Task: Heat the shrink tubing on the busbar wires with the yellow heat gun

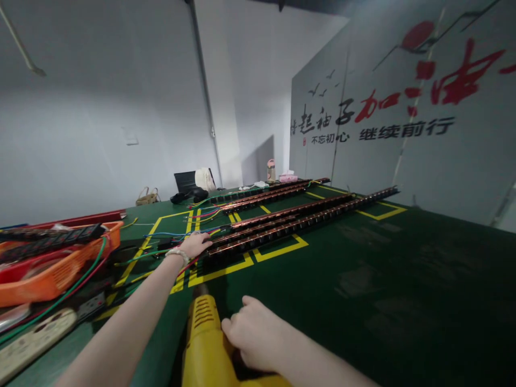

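My left hand (195, 245), wearing a pale bracelet, reaches to the near end of a black rail (258, 236) lined with copper strips, where coloured wires come out. Its fingers are closed at the rail's end; the exact grip is small in view. Close below, a yellow heat gun (205, 338) points its dark nozzle away from me, towards the wires. Curled closed, my right hand (253, 328) is just right of the gun's body, its knuckles at the housing. What its fingers hold, if anything, is hidden.
More copper-lined rails (268, 196) lie behind on the green table (403, 285), marked with yellow tape (221, 271). An orange basket (60, 274) with black strips and wires stands left, near a cream power strip (38, 341). At the back are a bottle (271, 171) and a pink tissue pack (288, 177).
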A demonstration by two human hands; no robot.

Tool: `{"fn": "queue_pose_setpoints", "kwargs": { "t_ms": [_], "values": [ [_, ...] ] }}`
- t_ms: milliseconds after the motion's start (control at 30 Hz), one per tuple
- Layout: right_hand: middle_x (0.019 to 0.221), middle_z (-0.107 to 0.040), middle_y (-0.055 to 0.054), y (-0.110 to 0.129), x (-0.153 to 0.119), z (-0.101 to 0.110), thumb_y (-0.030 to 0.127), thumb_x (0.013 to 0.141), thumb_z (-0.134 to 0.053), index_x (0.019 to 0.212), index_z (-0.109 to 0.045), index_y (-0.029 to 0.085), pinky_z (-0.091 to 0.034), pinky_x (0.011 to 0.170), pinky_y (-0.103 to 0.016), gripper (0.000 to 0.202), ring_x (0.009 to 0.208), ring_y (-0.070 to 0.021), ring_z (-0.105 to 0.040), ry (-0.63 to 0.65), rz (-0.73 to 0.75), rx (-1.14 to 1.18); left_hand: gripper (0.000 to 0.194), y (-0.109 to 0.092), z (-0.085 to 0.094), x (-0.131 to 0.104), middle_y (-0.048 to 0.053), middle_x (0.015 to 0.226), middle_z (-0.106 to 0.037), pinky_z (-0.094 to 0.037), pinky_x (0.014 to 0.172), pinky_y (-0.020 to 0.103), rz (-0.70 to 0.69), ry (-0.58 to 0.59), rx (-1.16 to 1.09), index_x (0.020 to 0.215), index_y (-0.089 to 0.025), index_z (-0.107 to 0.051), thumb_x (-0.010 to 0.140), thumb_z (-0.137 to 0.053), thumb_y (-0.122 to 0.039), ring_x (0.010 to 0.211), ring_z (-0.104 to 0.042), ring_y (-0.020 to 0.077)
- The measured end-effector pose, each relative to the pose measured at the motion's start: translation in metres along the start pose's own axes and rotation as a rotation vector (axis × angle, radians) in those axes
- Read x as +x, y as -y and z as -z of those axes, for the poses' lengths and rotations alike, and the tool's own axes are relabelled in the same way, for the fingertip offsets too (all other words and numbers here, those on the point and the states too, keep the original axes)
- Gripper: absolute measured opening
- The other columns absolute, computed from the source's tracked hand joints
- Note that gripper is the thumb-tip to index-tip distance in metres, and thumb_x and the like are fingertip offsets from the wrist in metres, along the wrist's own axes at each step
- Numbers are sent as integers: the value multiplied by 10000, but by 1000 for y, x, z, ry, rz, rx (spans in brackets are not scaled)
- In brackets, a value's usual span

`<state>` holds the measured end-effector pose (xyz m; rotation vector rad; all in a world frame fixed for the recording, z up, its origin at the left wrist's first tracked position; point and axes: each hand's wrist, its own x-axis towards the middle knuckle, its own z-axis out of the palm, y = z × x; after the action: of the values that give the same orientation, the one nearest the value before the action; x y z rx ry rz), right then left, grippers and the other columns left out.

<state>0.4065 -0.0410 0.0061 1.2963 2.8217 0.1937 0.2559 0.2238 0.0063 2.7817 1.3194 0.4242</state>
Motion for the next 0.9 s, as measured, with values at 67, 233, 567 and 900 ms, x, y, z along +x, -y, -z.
{"fn": "queue_pose_setpoints", "kwargs": {
  "t_ms": [67,233,567,900],
  "values": [
    [782,-692,-89,0,0,2,198,736,-584,912,-599,101,-418,798,-385,202,686,-213,-653,-10,-5,-9,389,3,-1,2,99,1024,-666,-400,900,366,7,33,-9,958,-227,-691,782,-430,-456,998,-561,266],
    [767,-690,-74,-1,1,1,201,739,-577,886,-599,109,-422,747,-375,175,661,-207,-647,-1,16,-10,493,0,4,2,110,1030,-666,-353,922,474,51,88,47,951,-265,-703,718,-448,-617,1071,-514,337],
    [746,-688,-60,-2,2,-3,243,734,-593,844,-593,122,-415,691,-359,163,639,-199,-641,-41,22,-19,577,0,12,21,87,1073,-681,-416,871,294,24,198,-350,950,-203,-704,627,-530,-648,1000,-593,261],
    [742,-684,-57,-1,2,-5,259,735,-616,851,-594,116,-414,675,-359,186,655,-190,-640,-73,31,0,417,-47,-15,54,83,893,-704,-441,757,288,-47,176,-276,825,-191,-687,620,-550,-527,824,-621,245]
  ]
}}
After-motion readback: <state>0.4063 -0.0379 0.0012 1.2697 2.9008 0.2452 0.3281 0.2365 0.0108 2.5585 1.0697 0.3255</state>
